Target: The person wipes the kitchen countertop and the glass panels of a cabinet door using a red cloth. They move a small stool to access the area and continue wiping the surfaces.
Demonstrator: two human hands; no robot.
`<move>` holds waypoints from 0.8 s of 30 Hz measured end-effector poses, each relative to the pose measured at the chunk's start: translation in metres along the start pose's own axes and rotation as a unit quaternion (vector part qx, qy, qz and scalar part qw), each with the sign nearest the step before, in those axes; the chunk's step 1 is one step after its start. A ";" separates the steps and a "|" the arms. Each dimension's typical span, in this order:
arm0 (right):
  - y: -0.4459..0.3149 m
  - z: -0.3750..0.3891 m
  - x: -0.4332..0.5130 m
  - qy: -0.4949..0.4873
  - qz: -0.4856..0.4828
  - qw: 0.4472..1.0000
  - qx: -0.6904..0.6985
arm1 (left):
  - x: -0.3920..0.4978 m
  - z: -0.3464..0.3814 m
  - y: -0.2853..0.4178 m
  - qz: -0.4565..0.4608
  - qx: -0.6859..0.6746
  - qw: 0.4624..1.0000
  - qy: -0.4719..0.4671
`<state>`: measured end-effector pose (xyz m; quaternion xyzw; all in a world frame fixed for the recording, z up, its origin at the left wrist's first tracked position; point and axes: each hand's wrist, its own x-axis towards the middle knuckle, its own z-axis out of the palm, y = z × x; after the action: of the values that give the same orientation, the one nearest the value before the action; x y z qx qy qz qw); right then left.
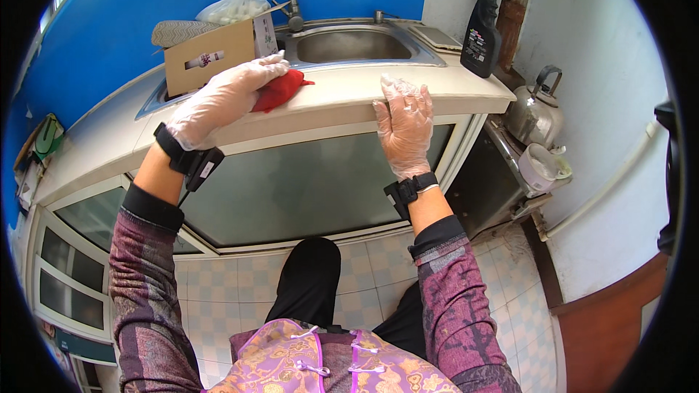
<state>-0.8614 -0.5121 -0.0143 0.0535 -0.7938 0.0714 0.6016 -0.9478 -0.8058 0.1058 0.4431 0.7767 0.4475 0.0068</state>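
Note:
My left hand (232, 93), in a clear plastic glove, lies over a bunched red cloth (279, 90) at the front of the pale countertop (338, 83). The cloth sits under the palm and fingers, and part of it hangs at the counter's front edge. My right hand (405, 120), gloved the same way, is at the front edge farther right, with nothing in it and its thumb apart from the fingers. Behind the hands a stainless steel sink (355, 46) is set into the counter.
A cardboard box (210, 60) stands left of the sink, with a plastic bag (237, 5) behind it. A black spray bottle (480, 33) stands at the right end. A metal kettle (535, 112) and a plastic tub (538, 166) are lower right. Framed glass doors (317, 185) front the cabinet.

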 end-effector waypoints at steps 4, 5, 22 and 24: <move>-0.001 -0.002 0.001 0.000 -0.001 1.000 0.003 | 0.015 0.008 0.014 0.013 0.168 0.983 -0.069; -0.002 -0.002 0.001 -0.001 -0.001 1.000 0.000 | 0.020 0.009 0.019 0.031 0.299 0.949 -0.095; -0.004 -0.009 0.003 -0.028 0.009 1.000 0.003 | 0.033 -0.048 -0.024 0.015 0.189 0.982 -0.018; -0.004 -0.009 0.003 -0.022 0.009 1.000 0.013 | 0.017 -0.049 -0.022 -0.040 0.166 0.985 -0.033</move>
<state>-0.8527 -0.5145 -0.0092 0.0558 -0.8062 0.0862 0.5827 -0.9930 -0.8316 0.1264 0.4218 0.8564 0.2968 -0.0231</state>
